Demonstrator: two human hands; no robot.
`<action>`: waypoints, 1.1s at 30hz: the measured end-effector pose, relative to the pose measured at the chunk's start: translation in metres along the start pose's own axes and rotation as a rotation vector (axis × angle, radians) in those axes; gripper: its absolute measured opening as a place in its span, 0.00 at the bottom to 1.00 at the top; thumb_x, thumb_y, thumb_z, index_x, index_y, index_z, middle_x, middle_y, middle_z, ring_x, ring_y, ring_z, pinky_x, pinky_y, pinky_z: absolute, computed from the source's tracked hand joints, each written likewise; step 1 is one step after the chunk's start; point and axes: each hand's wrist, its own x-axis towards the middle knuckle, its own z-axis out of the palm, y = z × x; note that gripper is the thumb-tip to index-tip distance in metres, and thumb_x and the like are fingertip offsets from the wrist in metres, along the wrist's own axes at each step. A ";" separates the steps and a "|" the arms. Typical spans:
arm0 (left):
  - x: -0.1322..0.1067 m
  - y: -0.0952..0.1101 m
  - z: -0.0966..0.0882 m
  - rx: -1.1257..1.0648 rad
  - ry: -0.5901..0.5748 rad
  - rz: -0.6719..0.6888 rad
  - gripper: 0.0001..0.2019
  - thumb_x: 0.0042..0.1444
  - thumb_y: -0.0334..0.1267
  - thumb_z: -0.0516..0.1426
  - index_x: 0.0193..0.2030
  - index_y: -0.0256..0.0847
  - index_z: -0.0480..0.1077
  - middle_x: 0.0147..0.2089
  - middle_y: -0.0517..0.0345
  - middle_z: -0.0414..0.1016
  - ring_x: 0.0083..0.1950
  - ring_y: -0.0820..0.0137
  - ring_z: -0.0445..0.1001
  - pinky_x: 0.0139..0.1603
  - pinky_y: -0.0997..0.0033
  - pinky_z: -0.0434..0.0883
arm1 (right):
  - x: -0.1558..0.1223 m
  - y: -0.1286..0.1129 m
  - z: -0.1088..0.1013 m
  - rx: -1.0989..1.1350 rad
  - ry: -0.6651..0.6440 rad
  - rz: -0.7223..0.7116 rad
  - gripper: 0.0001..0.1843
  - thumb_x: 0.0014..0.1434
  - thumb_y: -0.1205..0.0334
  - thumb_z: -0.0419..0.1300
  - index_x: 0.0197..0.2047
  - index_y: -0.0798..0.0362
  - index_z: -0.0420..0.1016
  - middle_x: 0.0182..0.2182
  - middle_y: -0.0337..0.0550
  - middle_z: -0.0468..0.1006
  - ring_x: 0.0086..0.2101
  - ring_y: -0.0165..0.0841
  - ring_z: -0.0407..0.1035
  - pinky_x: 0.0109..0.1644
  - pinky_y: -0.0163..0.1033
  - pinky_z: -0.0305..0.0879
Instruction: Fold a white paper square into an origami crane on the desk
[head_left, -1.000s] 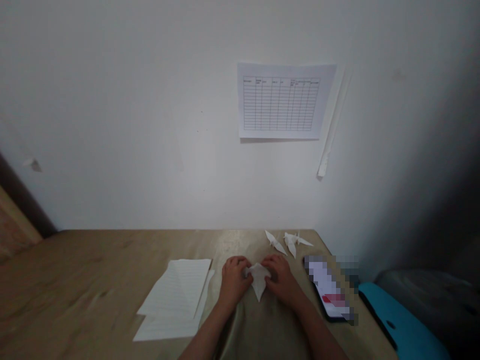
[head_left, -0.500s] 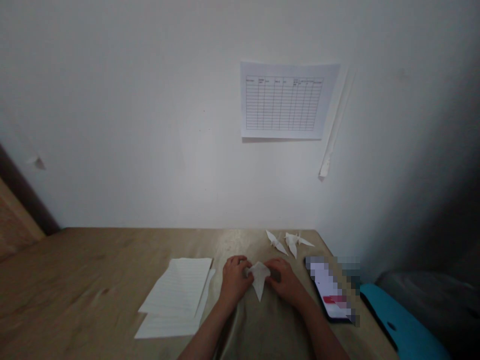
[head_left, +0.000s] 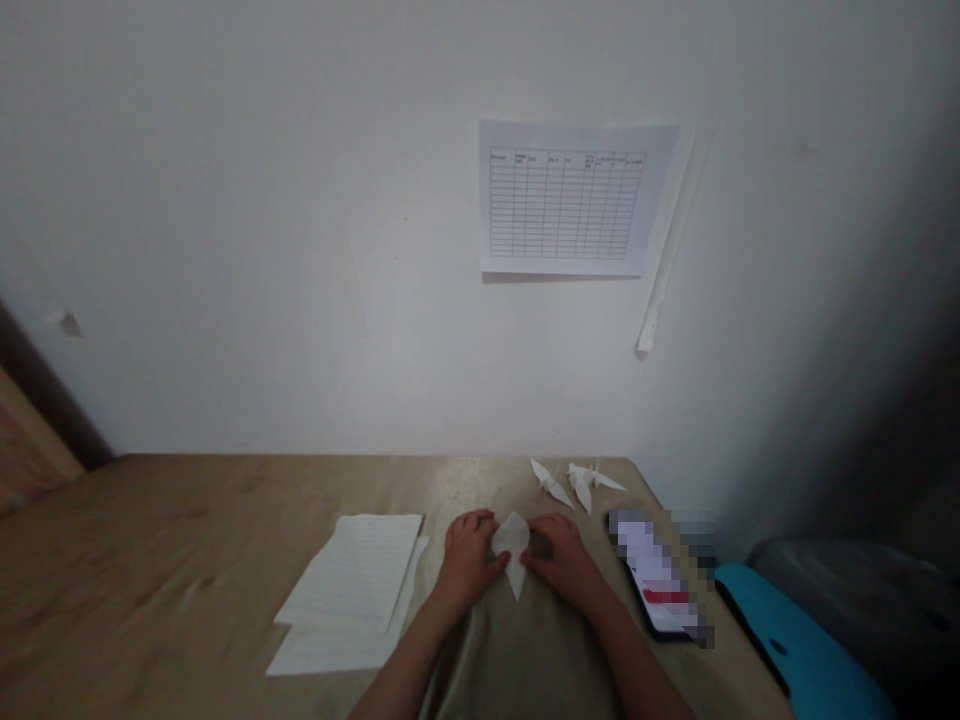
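Between my hands is a small folded piece of white paper (head_left: 514,540), with a rounded top and a narrow point toward me. My left hand (head_left: 472,555) grips its left side, thumb on the front and fingers curled behind. On the opposite edge, my right hand (head_left: 556,558) pinches the paper with thumb and fingers. Both hands rest low over the table, close together. Folded paper cranes (head_left: 581,487) lie just beyond my right hand. To the left of my left hand is a stack of lined paper sheets (head_left: 352,570).
A brown cloth-covered table (head_left: 187,560) meets a white wall (head_left: 262,250). On the right lies a phone (head_left: 660,580), its screen partly pixelated. Beyond the table's right edge is a turquoise object (head_left: 810,640). A printed table sheet (head_left: 566,200) hangs on the wall.
The folded paper's upper part has changed from a wide, angular shape to a narrower, rounder one. My thumbs now sit lower along its sides. The view has shifted slightly.
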 end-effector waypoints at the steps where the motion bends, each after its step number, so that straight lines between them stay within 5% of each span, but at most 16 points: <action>1: 0.000 0.000 0.000 -0.001 -0.001 0.006 0.20 0.50 0.38 0.65 0.52 0.42 0.76 0.63 0.48 0.73 0.66 0.54 0.66 0.69 0.51 0.59 | 0.000 0.000 0.000 0.000 0.000 0.002 0.22 0.51 0.65 0.66 0.51 0.48 0.78 0.50 0.45 0.80 0.55 0.44 0.68 0.65 0.51 0.58; 15: -0.004 0.001 0.004 -0.013 -0.015 0.037 0.38 0.37 0.52 0.71 0.57 0.41 0.72 0.66 0.41 0.69 0.69 0.46 0.64 0.72 0.44 0.55 | 0.006 -0.001 0.008 -0.039 0.028 0.019 0.23 0.52 0.67 0.66 0.53 0.46 0.78 0.49 0.42 0.81 0.53 0.43 0.70 0.63 0.50 0.57; 33: -0.003 0.002 0.001 -0.015 -0.012 0.039 0.37 0.39 0.50 0.71 0.58 0.40 0.72 0.64 0.42 0.71 0.68 0.47 0.66 0.72 0.43 0.55 | 0.011 -0.004 0.010 -0.039 0.035 0.026 0.16 0.57 0.65 0.63 0.50 0.46 0.79 0.48 0.41 0.82 0.52 0.41 0.71 0.65 0.52 0.52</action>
